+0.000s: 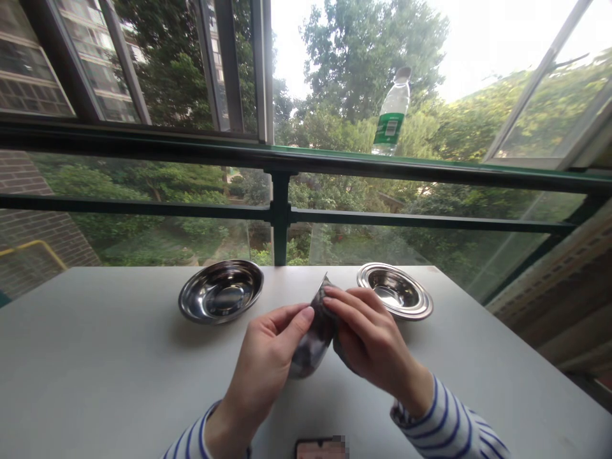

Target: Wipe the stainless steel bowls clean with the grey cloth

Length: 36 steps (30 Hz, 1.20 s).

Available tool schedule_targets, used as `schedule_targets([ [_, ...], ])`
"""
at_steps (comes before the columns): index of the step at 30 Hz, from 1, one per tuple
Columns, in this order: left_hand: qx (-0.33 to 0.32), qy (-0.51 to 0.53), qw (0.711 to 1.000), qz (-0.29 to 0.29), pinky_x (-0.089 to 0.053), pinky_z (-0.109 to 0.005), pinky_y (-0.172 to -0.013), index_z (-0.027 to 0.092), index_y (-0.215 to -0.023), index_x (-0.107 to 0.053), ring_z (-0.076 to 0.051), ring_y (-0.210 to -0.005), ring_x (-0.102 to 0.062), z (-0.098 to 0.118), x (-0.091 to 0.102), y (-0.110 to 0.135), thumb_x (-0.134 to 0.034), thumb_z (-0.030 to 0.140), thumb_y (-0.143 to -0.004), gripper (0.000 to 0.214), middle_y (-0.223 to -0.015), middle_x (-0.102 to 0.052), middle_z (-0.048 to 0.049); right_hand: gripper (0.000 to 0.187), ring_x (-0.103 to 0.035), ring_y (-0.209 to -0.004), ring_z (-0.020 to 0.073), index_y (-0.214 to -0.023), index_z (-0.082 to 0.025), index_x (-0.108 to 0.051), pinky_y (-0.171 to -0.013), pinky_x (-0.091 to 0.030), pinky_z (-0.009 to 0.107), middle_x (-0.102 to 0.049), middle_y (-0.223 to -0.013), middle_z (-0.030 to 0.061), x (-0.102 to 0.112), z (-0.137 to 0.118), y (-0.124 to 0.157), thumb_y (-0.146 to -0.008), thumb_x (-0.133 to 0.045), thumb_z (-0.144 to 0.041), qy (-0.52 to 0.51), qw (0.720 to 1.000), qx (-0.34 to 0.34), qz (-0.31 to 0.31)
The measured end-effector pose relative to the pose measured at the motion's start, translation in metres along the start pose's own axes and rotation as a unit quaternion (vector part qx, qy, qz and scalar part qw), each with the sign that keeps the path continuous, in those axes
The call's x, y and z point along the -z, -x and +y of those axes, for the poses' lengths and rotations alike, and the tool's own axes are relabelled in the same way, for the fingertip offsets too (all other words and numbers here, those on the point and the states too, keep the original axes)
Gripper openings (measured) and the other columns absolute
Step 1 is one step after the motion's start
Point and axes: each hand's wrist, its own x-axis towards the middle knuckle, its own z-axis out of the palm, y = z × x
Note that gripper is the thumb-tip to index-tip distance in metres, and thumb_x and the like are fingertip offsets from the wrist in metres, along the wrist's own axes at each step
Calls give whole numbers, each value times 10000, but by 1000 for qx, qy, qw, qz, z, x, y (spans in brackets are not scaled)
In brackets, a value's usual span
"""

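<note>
Both my hands hold a small shiny foil packet [313, 341] above the white table [95, 357]. My left hand [265, 366] pinches its lower left side with thumb and fingers. My right hand [366, 338] grips the upper right edge, fingers closed on it. A round steel bowl [220, 291] sits behind my left hand. A second steel dish with a wide rim [394, 291] lies just behind my right hand. Both dishes look empty.
A phone [321, 448] lies at the table's near edge between my striped sleeves. A plastic water bottle with a green label [392, 115] stands on the dark window rail [430, 169] beyond the table. Glass panes and trees fill the background.
</note>
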Motion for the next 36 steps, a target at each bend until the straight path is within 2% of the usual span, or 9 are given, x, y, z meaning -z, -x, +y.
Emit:
schedule_targets([
  [2,0,-6,1000,0,-490,-213,-574,136,-975,-709,-178,-742,-637,0,1,0,-678,374,-715,354,-804,-710,-88,394,-531,-992,228,-1202,-162,-504,-819,-488,423,-594,-1195,113,1,-1,0,-821,-454,-78,-1,1000,-9,5],
  [7,-2,-4,1000,-11,-481,-218,-539,145,-975,-707,-154,-670,-616,1,2,0,-655,404,-730,360,-829,-707,-89,403,-520,-1029,255,-1195,-162,-512,-836,-475,442,-592,-1209,97,3,-9,0,-797,-504,-103,10,999,45,-24],
  [13,-12,-26,1000,3,-473,-198,-574,145,-923,-724,-132,-660,-608,2,-1,3,-662,354,-736,287,-832,-716,-83,396,-535,-980,233,-1199,-176,-508,-809,-488,426,-600,-1184,105,2,-2,-1,-818,-455,-79,6,1000,-18,10],
  [19,-14,-10,1000,-16,-483,-210,-622,160,-942,-718,-141,-701,-618,1,1,1,-645,384,-748,305,-780,-710,-65,397,-508,-1021,261,-1182,-142,-524,-835,-472,447,-588,-1211,100,2,-10,1,-788,-520,-90,3,999,41,-22],
  [21,-9,-13,1000,-14,-483,-215,-603,158,-945,-716,-126,-643,-605,0,2,0,-650,375,-746,301,-784,-712,-65,384,-516,-1005,251,-1175,-152,-531,-826,-480,442,-595,-1199,99,1,-6,0,-797,-506,-91,-4,1000,21,-10],
  [26,1,-30,1000,-6,-465,-212,-533,146,-940,-718,-117,-568,-583,1,2,1,-661,367,-732,309,-825,-719,-81,360,-543,-963,223,-1137,-193,-558,-787,-504,423,-631,-1122,89,-1,6,-2,-831,-412,-71,-32,994,-96,32],
  [31,-18,-26,1000,-1,-469,-201,-577,142,-911,-726,-136,-632,-605,2,2,1,-656,372,-732,299,-749,-708,-66,353,-536,-997,222,-1141,-169,-553,-836,-481,420,-615,-1169,92,1,-11,-2,-805,-478,-91,-36,999,6,-16],
  [33,-25,-29,999,2,-470,-205,-580,144,-906,-727,-141,-636,-605,2,3,0,-665,366,-723,295,-740,-703,-61,350,-539,-997,226,-1143,-176,-555,-834,-482,419,-616,-1169,88,2,-13,-2,-804,-493,-113,-35,999,18,-23],
  [36,-21,-40,999,7,-447,-197,-530,139,-896,-728,-134,-594,-584,0,3,0,-676,365,-712,296,-685,-686,-53,342,-551,-976,217,-1132,-194,-565,-823,-494,412,-626,-1139,85,-1,-1,-2,-825,-448,-102,-42,997,-60,18],
])
